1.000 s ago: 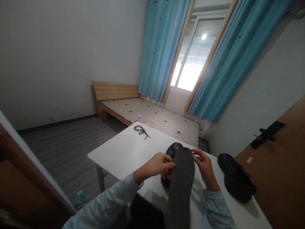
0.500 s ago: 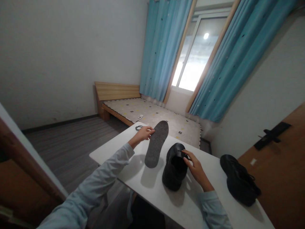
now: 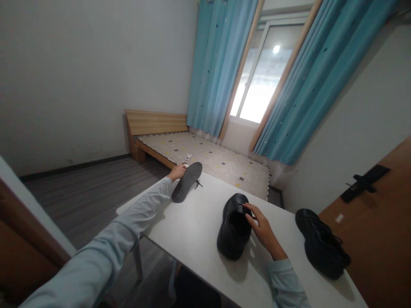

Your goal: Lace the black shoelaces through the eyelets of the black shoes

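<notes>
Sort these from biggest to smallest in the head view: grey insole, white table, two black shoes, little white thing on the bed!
1. White table
2. Middle black shoe and rightmost black shoe: look too alike to rank
3. Grey insole
4. Little white thing

Gray insole (image 3: 189,182) now farther left, away from the black shoe (image 3: 231,244)

A bedroom in a home
A bed (image 3: 205,152) with a wooden headboard (image 3: 157,122) and a patterned mattress (image 3: 226,166) stands at mid-frame; turquoise curtains (image 3: 221,68) flank a sliding window (image 3: 263,79) at upper right, and a wooden door (image 3: 379,231) with a black lever handle (image 3: 364,183) shows at lower right.
</notes>
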Motion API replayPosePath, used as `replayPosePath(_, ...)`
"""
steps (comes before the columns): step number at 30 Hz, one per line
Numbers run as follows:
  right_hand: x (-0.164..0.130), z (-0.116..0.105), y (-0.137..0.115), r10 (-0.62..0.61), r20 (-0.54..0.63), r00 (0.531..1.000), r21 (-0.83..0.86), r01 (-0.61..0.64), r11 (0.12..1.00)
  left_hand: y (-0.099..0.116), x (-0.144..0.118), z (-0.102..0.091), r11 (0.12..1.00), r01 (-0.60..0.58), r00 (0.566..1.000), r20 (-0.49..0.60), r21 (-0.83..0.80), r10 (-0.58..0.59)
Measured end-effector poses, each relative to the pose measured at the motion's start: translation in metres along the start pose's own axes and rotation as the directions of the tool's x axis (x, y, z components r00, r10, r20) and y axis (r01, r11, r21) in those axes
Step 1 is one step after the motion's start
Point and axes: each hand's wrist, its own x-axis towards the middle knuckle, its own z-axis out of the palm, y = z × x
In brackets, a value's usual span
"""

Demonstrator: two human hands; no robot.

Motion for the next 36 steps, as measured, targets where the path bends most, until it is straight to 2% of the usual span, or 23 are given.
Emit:
replayPosePath(4,0.000,0.000,-0.001,-0.005,-0.008,1.000,-0.010,0.005,1.000,-0.012,0.012,0.005,0.994,0.058,0.998,0.006,0.090,-0.059)
replayPosePath(9,0.001,0.000,-0.001,-0.030,-0.031,0.999,-0.033,0.029,0.999,-0.021,0.018,0.007,0.986,0.076,0.997,0.008,0.148,-0.078)
replayPosePath(19,0.001,0.000,0.000,-0.044,-0.016,0.999,-0.047,0.043,0.998,-0.031,0.016,0.011,0.978,0.095,0.995,-0.026,0.187,-0.092)
replayPosePath(26,0.000,0.000,0.001,-0.039,-0.015,0.999,-0.057,0.038,0.998,-0.030,0.014,0.013,0.979,0.065,0.998,-0.039,0.193,-0.058)
replayPosePath(31,0.000,0.000,0.001,-0.038,-0.019,0.999,-0.053,0.037,0.998,-0.020,0.008,0.008,0.977,0.047,0.998,-0.052,0.207,-0.037)
replayPosePath(34,0.000,0.001,0.001,-0.043,-0.031,0.999,-0.054,0.041,0.998,-0.002,0.003,0.005,0.980,0.004,0.997,-0.075,0.201,0.011)
replayPosePath(36,0.000,0.001,0.001,-0.042,-0.033,0.999,-0.058,0.040,0.998,0.017,-0.002,0.004,0.980,-0.068,0.993,-0.080,0.188,0.085)
